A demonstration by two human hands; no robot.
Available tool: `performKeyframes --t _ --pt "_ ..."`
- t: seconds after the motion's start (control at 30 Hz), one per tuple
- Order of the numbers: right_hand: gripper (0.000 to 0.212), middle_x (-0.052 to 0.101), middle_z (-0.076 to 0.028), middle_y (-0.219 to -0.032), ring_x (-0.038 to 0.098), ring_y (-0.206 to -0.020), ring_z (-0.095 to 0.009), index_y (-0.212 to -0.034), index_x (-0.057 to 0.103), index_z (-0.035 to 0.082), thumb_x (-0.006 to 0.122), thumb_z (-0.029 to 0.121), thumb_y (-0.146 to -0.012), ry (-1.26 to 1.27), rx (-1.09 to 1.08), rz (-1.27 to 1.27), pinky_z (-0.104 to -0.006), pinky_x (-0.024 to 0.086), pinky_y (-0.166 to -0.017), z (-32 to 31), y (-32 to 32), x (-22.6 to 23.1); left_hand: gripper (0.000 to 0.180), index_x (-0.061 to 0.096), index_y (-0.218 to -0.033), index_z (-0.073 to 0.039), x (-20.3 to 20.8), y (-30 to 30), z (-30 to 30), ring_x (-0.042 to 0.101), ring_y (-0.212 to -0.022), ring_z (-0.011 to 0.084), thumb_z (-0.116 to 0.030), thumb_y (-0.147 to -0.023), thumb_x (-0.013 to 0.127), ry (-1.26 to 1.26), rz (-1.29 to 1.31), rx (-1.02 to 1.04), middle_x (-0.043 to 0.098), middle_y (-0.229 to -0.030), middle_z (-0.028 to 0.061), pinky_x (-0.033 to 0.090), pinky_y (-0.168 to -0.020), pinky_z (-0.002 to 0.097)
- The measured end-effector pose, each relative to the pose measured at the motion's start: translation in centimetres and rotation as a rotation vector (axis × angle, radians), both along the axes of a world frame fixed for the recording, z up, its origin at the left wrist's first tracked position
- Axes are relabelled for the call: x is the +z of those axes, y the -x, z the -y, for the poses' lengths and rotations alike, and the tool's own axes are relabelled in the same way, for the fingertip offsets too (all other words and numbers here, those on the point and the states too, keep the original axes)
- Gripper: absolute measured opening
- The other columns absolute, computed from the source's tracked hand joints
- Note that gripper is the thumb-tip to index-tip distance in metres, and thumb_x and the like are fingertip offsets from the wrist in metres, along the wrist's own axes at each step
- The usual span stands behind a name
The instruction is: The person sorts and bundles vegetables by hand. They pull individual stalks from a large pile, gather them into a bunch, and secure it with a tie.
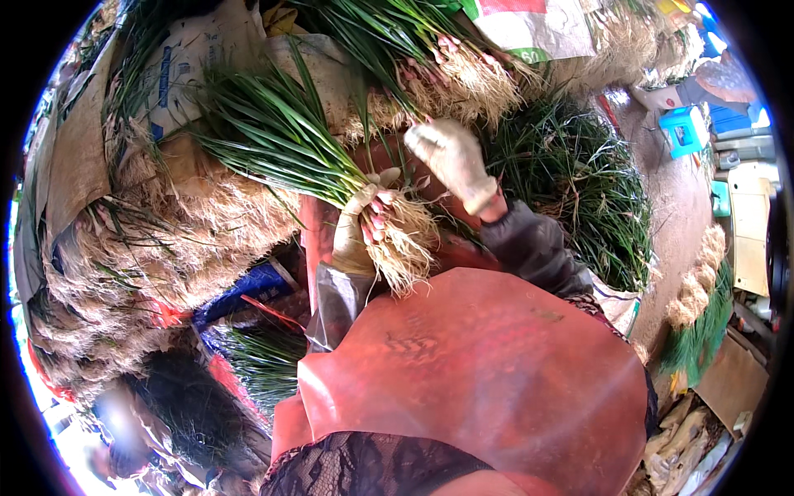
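Observation:
My left hand (pixel 351 236), in a pale work glove, is wrapped round a bunch of green garlic (pixel 285 149). Its long leaves fan out to the upper left, while pinkish bulbs and a tangle of straw-coloured roots (pixel 407 240) hang to the right of the glove. My right hand (pixel 453 161), gloved as well, reaches to the near side of a heap of green garlic (pixel 451 74). Its fingers are closed at the end of a thin stalk there, slightly blurred. A red apron (pixel 471 355) covers my lap below both hands.
Rooty bundles (pixel 174 223) are stacked along the left, with sacking (pixel 198 58) over them. Loose green leaves (pixel 571 182) pile up beside my right forearm. On the right are a blue plastic container (pixel 685 132) and a tied bundle (pixel 699 289). Another person (pixel 124 430) is at lower left.

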State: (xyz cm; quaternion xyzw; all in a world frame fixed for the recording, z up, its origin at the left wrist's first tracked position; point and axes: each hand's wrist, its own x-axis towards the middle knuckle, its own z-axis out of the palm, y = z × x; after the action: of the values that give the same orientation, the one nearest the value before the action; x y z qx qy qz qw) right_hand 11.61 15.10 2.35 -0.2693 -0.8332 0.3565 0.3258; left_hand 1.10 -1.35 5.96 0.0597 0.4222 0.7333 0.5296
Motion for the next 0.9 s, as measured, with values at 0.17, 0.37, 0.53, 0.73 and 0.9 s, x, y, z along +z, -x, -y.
performKeyframes --t 0.17,0.37,0.53,0.73,0.9 --pt "0.043 0.068 -0.012 -0.082 0.064 -0.074 -0.024 -0.101 0.066 0.005 0.058 0.044 -0.085 -0.288 -0.201 0.821 -0.039 0.048 -0.071 -7.1 0.7 -3.5 0.052 0.045 -0.125 0.005 -1.3 -0.2 -0.2 0.057 -0.056 0.0103 -0.013 -0.081 0.065 -0.105 -0.08 0.123 0.064 -0.099 0.0195 0.043 -0.042 0.0161" --pt "0.026 0.068 -0.006 -0.092 0.063 -0.084 -0.01 -0.11 0.063 0.003 0.054 0.021 -0.094 0.618 0.305 0.028 -0.0234 0.051 -0.076 -1.2 -1.3 1.6 0.026 0.056 -0.103 -0.003 -0.6 -0.4 -0.3 0.056 -0.054 0.0114 -0.019 -0.083 0.063 -0.01 0.149 -0.073 0.066 -0.086 0.0111 0.045 -0.042 0.0196" --pt "0.03 0.063 -0.009 -0.107 0.06 -0.09 -0.016 -0.115 0.056 -0.002 0.051 0.02 -0.095 0.864 0.476 -0.211 -0.0261 0.049 -0.081 2.1 -0.8 -0.2 0.018 0.059 -0.094 -0.003 -2.8 -1.1 -1.1 0.053 -0.047 0.008 -0.018 -0.084 0.061 0.059 0.193 -0.047 0.066 -0.08 0.0095 0.043 -0.038 0.0189" --pt "0.027 0.066 -0.006 -0.083 0.059 -0.065 -0.012 -0.093 0.066 0.002 0.059 0.028 -0.091 0.544 0.392 -0.355 -0.0264 0.049 -0.062 0.0 2.5 -1.3 0.047 0.049 -0.122 0.004 -3.2 1.4 0.3 0.057 -0.063 0.0069 -0.019 -0.084 0.062 -0.092 0.238 -0.373 0.065 -0.089 0.0138 0.044 -0.041 0.0145" --pt "0.038 0.066 -0.011 -0.074 0.063 -0.07 -0.029 -0.083 0.069 0.009 0.057 0.046 -0.083 -0.258 -0.308 0.634 -0.0395 0.048 -0.065 -6.4 0.6 -6.5 0.04 0.052 -0.115 0.003 0.9 -1.3 -1.3 0.059 -0.068 0.012 -0.022 -0.085 0.062 -0.031 0.113 -0.134 0.063 -0.099 0.0164 0.044 -0.041 0.0159"
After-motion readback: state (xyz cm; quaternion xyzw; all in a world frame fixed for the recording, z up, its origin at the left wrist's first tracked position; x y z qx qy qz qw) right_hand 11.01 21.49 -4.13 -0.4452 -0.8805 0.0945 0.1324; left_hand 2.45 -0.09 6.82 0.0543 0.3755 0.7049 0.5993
